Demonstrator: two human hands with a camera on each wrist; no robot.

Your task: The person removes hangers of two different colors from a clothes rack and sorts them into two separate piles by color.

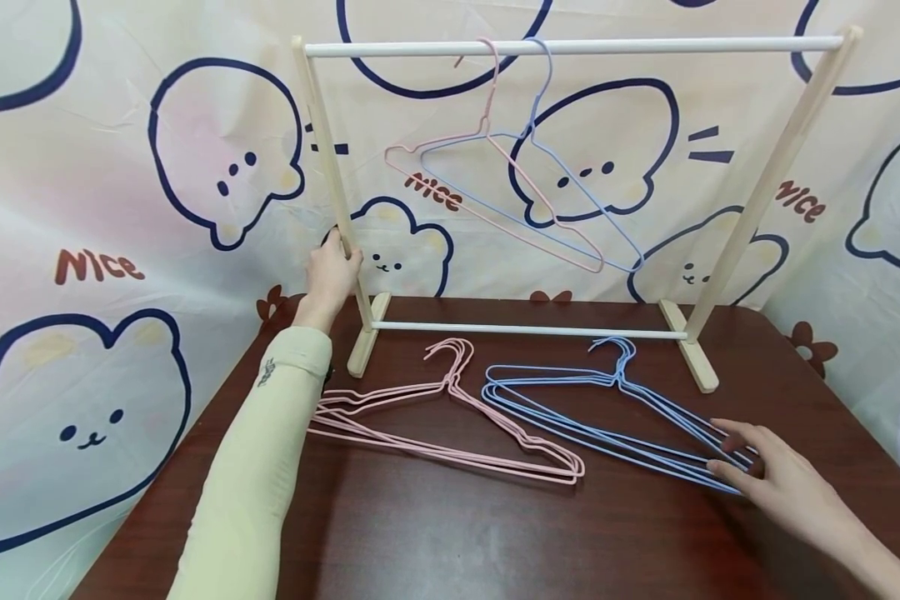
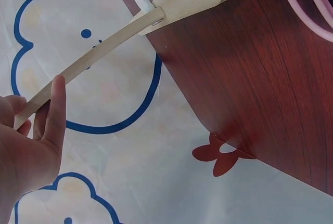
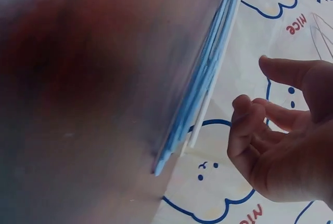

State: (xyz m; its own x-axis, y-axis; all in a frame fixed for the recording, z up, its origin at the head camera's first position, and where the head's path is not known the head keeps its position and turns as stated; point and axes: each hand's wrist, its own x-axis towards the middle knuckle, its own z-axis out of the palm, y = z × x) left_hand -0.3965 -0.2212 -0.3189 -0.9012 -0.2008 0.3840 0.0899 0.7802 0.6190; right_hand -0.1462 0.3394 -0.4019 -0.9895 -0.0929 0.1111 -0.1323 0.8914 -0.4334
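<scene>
My left hand (image 1: 332, 271) holds the left wooden post (image 1: 322, 142) of a garment rack partway up; in the left wrist view the fingers and thumb are about the post (image 2: 88, 57). Over the right end of several blue hangers (image 1: 615, 404), which lie on the table, hovers my right hand (image 1: 776, 479). Its thumb and fingers are apart, and the right wrist view shows a gap between the hand (image 3: 281, 141) and the hangers (image 3: 203, 78). Left of them lie several pink hangers (image 1: 457, 433).
One pink hanger (image 1: 487, 150) and one blue hanger (image 1: 540, 142) hang from the rack's white top bar (image 1: 667, 45). A white lower bar (image 1: 525, 330) joins the wooden feet on the dark brown table (image 1: 450, 542). Behind stands a cartoon-printed cloth (image 1: 217, 275).
</scene>
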